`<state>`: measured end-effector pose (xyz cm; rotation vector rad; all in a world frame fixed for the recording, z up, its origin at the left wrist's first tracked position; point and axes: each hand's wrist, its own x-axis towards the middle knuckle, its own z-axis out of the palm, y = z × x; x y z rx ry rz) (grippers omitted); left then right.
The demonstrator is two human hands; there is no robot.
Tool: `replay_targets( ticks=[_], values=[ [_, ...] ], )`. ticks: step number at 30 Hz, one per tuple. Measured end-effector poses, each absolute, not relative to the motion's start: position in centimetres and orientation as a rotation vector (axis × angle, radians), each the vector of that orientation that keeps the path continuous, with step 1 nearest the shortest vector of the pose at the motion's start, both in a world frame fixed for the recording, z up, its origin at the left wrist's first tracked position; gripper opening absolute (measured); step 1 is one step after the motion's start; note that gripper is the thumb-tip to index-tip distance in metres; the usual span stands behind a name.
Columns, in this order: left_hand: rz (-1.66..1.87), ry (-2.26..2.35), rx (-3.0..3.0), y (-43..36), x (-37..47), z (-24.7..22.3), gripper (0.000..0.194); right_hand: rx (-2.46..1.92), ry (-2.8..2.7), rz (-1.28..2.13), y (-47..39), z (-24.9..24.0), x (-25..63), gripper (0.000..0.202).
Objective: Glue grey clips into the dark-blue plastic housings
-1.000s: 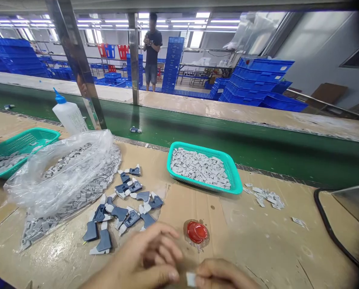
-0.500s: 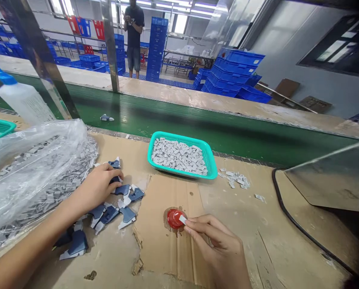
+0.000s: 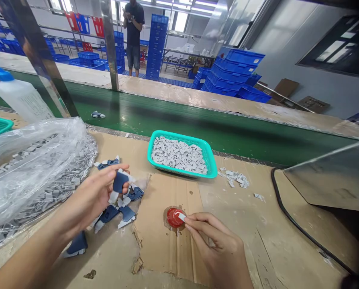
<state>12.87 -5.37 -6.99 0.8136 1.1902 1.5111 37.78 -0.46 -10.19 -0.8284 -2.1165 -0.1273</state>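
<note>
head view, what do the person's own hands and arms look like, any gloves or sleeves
Both the left hand and the right hand are ungloved, with no rings visible. The left forearm shows no sleeve, watch or bracelet as far as the frame edge. Little of the right arm is in view, so whether it has a sleeve can't be told.
</note>
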Motion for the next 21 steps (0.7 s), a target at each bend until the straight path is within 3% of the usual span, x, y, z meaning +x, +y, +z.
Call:
replay_targets(
  ticks=[5,11,21],
  values=[
    [1.404,1.231,0.996,-7.4,14.8,-9.0,0.041,-0.86,-2.213,-0.137,-0.3,-10.9,38.4,0.016],
    [1.344,1.267,1.069,-8.1,16.9,-10.4,0.022,-0.841,-2.194,-0.145,-0.7,-9.8,38.1,0.015],
    [1.214,1.246,1.229,-8.1,19.1,-10.2,0.013,-0.86,-2.131,-0.045,-1.6,-8.6,37.8,0.011]
  ],
)
